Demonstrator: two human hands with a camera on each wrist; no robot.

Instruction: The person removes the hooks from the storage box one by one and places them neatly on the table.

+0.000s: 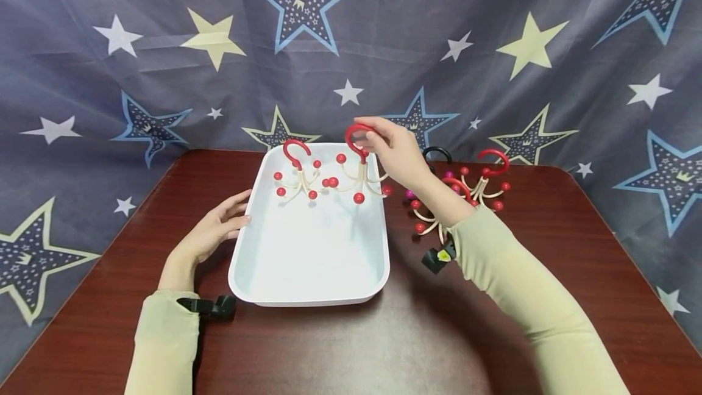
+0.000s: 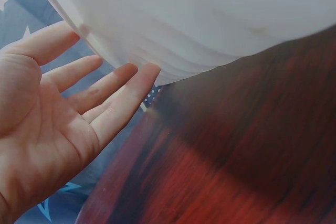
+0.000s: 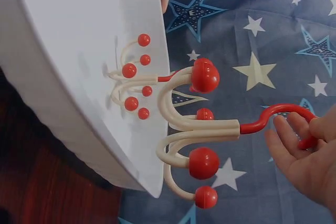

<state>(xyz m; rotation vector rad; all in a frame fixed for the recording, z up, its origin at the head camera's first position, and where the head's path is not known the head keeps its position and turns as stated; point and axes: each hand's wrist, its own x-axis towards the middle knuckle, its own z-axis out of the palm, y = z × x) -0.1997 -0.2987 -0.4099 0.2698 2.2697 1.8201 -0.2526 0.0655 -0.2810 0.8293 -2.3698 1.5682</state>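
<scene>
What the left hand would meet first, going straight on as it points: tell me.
The left hand would most likely meet the side wall of the white tray first; it looks right up against it, though exact contact is unclear.

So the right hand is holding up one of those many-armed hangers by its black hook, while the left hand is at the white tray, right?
Not quite: the hook in the right hand is red, not black; the right wrist view shows it. The hanger is held up, with the left hand at the white tray.
</scene>
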